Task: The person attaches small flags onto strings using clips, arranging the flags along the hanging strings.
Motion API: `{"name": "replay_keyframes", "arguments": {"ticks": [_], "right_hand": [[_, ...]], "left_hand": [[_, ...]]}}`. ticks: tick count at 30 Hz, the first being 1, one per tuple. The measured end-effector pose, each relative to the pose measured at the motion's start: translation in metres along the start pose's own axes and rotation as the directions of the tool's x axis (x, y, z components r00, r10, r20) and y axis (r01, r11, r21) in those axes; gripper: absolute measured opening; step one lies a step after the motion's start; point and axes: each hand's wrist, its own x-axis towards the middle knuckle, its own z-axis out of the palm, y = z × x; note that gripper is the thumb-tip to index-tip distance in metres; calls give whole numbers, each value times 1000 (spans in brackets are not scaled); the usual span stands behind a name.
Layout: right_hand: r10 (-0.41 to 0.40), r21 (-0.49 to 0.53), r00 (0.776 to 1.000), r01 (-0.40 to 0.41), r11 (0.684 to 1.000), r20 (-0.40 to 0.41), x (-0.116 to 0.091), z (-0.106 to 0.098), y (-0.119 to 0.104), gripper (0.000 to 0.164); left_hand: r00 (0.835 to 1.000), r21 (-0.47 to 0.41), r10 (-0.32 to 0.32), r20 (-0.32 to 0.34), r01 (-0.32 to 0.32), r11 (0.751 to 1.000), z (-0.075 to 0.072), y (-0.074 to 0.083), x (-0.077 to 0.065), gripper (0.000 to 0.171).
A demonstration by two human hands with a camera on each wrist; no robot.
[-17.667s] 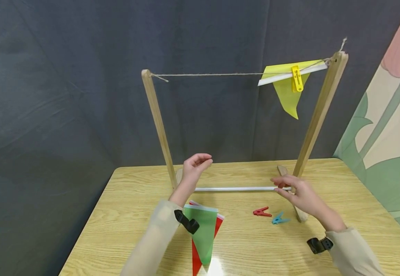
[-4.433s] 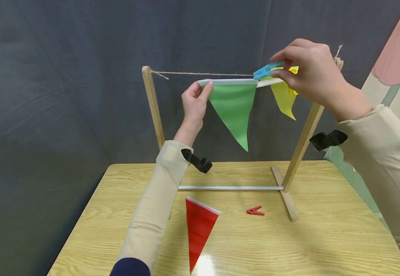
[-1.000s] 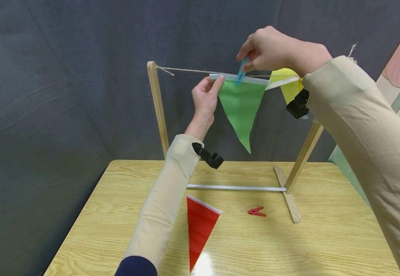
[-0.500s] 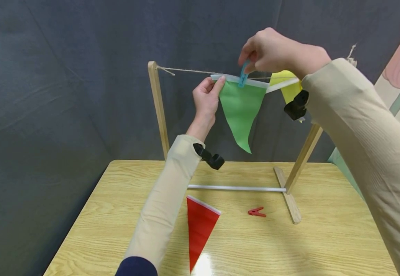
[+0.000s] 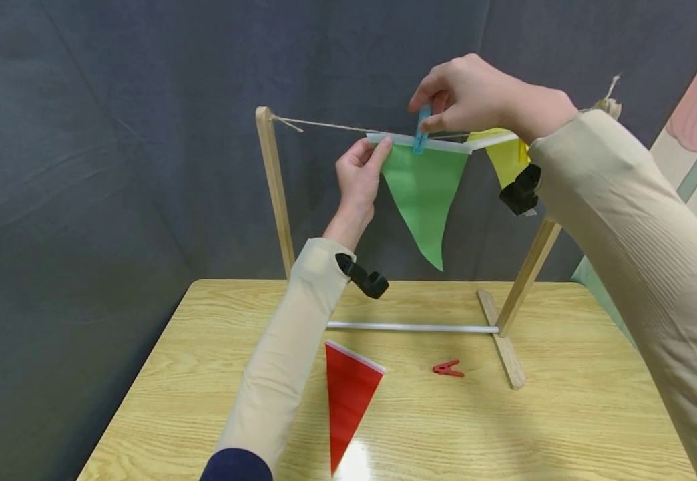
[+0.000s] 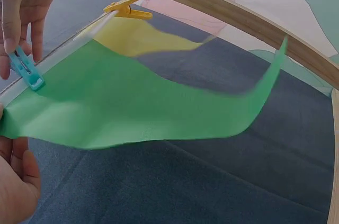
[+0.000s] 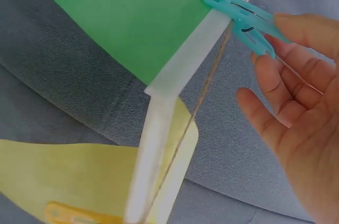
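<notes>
My left hand (image 5: pixel 360 170) pinches the left end of the white top strip of a green pennant (image 5: pixel 423 200), between thumb and fingers. The pennant hangs point down along the twine (image 5: pixel 330 124). A blue clothespin (image 7: pixel 241 15) sits over the strip near its middle, its nose on the green cloth. My right hand (image 5: pixel 475 93) holds the clothespin's handles between thumb and fingers, from above. To the right, a yellow pennant (image 6: pixel 140 36) hangs on the twine by a yellow clothespin (image 6: pixel 127 9), partly hidden behind my right wrist in the head view.
The twine runs between two wooden posts (image 5: pixel 275 187) joined low down by a white rod (image 5: pixel 414 327). On the wooden table (image 5: pixel 204 381) lie a red pennant (image 5: pixel 348 401) and a red clothespin (image 5: pixel 447 369). A dark curtain (image 5: pixel 114 167) hangs behind.
The green pennant and blue clothespin have gone from the table up to the twine. Over the last second the clothespin stays on the strip; both hands shift only slightly and the pennant's tip sways.
</notes>
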Motion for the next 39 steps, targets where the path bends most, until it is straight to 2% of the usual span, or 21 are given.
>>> {"name": "replay_keyframes", "arguments": {"ticks": [7,16,25,30,34,39], "right_hand": [[-15,0,1000,15,1000,4,-3,3,2,34],[-30,84,1000,30,996,9,-7,7,8,51],[-59,83,994,67,994,-92,-15,10,12,55],[-73,73,985,85,994,-156,-25,11,13,56],[-53,82,982,69,994,-181,-32,11,14,57],[-65,94,974,87,992,-217,-40,13,17,55]], "left_hand": [[999,3,6,39,-6,1000,-3,-1,-2,14],[995,14,-31,94,30,999,-8,-6,-3,19],[996,17,-28,81,26,1000,-21,-8,-3,31],[996,24,-17,88,15,1000,-29,-8,-3,29],[996,38,-10,92,6,999,-36,-10,-3,27],[996,47,-7,89,2,999,-40,-11,-4,27]]}}
